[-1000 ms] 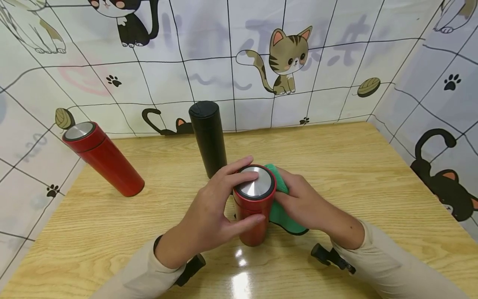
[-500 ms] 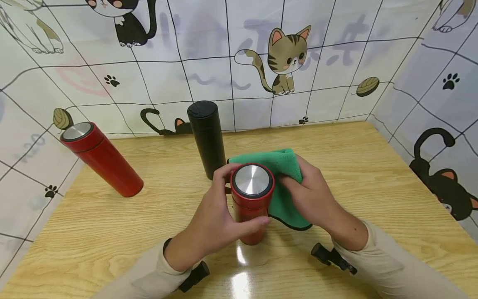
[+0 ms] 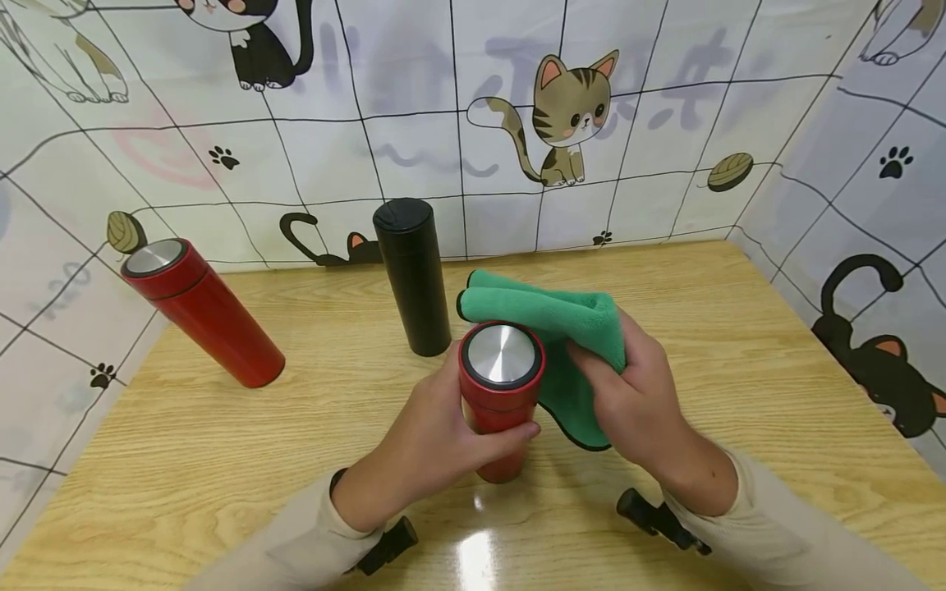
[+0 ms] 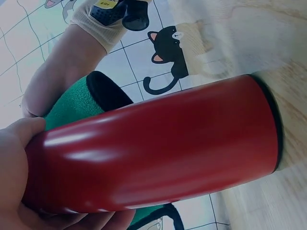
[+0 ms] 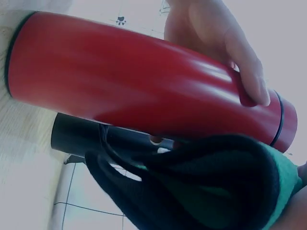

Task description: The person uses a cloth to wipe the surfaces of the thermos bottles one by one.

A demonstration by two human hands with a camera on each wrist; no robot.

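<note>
One glossy red cylindrical bottle with a brushed-silver lid disc ringed in black (image 3: 501, 402) stands upright, head view, on the pale wood-grain table (image 3: 702, 328), near centre. Left hand (image 3: 432, 435) is grasping it: thumb across the near side below the lid seam, other fingers mostly hidden behind. Right hand (image 3: 641, 398) is grasping a folded green fleecy cloth with black edging (image 3: 547, 312), thumb on the near face. Cloth spreads behind and to the right of the held bottle; whether they touch, cannot tell. Black cylindrical bottle with a black lid (image 3: 414, 279) stands just behind, a bit left. Second red cylindrical bottle with a silver lid disc (image 3: 210, 316) stands well apart at far left. Backdrop: white wall covering with black grid lines and cartoon cats (image 3: 406, 49). Arms wear beige sleeves (image 3: 288, 542), with black wrist fittings (image 3: 388, 546).

Left wrist view: held bottle spans the frame, dark base edge at the wood. Left hand wraps the other end, fingers curling round the underside in frame. Green cloth and right forearm (image 4: 64, 72) show beyond.

Right wrist view: held bottle again, base at left, lid seam at right, left thumb on its side. Cloth bunches in the foreground, partly overlapping it. Black bottle shows behind.
</note>
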